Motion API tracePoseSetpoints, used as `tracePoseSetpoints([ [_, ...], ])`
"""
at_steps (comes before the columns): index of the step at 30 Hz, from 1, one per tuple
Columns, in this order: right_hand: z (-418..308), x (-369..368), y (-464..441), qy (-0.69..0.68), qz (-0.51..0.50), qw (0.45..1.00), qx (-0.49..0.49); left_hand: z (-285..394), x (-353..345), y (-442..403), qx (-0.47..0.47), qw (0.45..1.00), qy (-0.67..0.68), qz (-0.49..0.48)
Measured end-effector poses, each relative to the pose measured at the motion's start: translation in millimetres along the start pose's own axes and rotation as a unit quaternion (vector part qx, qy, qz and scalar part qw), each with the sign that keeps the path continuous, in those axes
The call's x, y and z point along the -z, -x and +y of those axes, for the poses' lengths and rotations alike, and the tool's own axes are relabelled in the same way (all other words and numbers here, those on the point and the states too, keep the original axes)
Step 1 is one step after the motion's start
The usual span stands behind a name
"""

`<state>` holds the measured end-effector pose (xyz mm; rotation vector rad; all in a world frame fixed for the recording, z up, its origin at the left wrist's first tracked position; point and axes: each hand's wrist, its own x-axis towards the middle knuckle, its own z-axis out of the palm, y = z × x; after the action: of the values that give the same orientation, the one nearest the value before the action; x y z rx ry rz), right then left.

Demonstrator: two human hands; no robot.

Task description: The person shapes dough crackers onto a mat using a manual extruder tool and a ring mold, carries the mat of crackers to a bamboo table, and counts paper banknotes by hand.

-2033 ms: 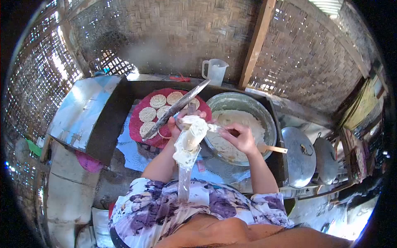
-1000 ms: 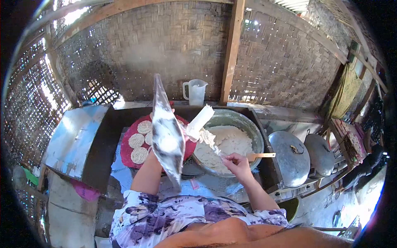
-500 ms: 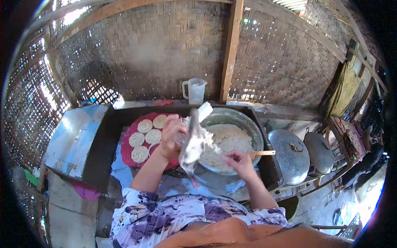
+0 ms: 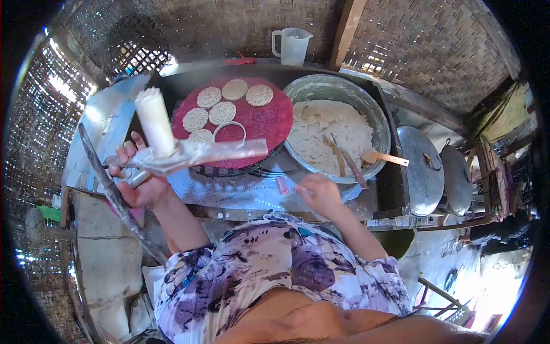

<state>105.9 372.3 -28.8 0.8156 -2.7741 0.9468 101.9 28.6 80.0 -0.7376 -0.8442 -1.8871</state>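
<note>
My left hand (image 4: 140, 186) is closed around a dough press (image 4: 192, 156), smeared with pale dough, which tilts over the near left of the red round mat (image 4: 269, 129). A white dough-covered cylinder (image 4: 156, 123) sticks up from it, and a long dark lever (image 4: 112, 189) slants down on the left. Several round noodle-like cakes (image 4: 222, 113) and a white ring (image 4: 229, 133) lie on the mat. My right hand (image 4: 318, 194) hovers before the large metal basin (image 4: 298, 155), fingers curled in with nothing visible in them. The basin holds pale dough (image 4: 329, 129) with a flat stick (image 4: 350, 165) leaning in it.
A wooden spoon (image 4: 387, 157) rests across the basin's right rim. A plastic measuring jug (image 4: 293, 47) stands behind. Two lidded metal pots (image 4: 421, 169) are at the right. A small pink piece (image 4: 282, 185) lies on the patterned cover (image 4: 229, 195) near my right hand.
My left hand has swung the press left, away from the basin. My right hand has let go of the stick, now in the basin, and drawn back toward me. The view has tilted down.
</note>
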Motion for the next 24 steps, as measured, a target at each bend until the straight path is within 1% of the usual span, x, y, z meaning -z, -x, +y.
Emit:
tracePoseSetpoints([
  [3,13,-51,4,-0.005,-0.117,0.990,-0.075,13,6,4,0.040,0.996,0.073,0.038],
  [5,36,-93,10,0.049,-0.133,0.983,-0.115,19,13,5,0.068,0.990,0.107,0.052],
  [6,39,-102,9,0.077,-0.138,0.978,-0.136,21,14,5,0.070,0.992,0.099,0.046],
  [8,43,-112,8,0.061,-0.137,0.972,-0.181,22,16,4,0.073,0.993,0.085,0.030],
  [9,43,-115,7,0.052,-0.135,0.968,-0.204,25,16,3,0.097,0.990,0.104,0.016],
  [12,58,-137,1,0.019,-0.077,0.952,-0.296,21,13,2,0.094,0.990,0.109,-0.001],
  [13,63,-143,0,0.015,-0.070,0.947,-0.314,21,9,2,0.100,0.989,0.106,0.016],
  [18,66,-155,-11,0.022,-0.028,0.919,-0.393,18,27,-5,0.136,0.981,0.141,-0.010],
  [21,56,-159,-21,0.004,-0.029,0.890,-0.455,16,32,-10,0.146,0.978,0.148,-0.028],
  [24,55,-179,-26,0.089,0.007,0.886,-0.455,14,32,-13,0.164,0.975,0.146,-0.017],
])
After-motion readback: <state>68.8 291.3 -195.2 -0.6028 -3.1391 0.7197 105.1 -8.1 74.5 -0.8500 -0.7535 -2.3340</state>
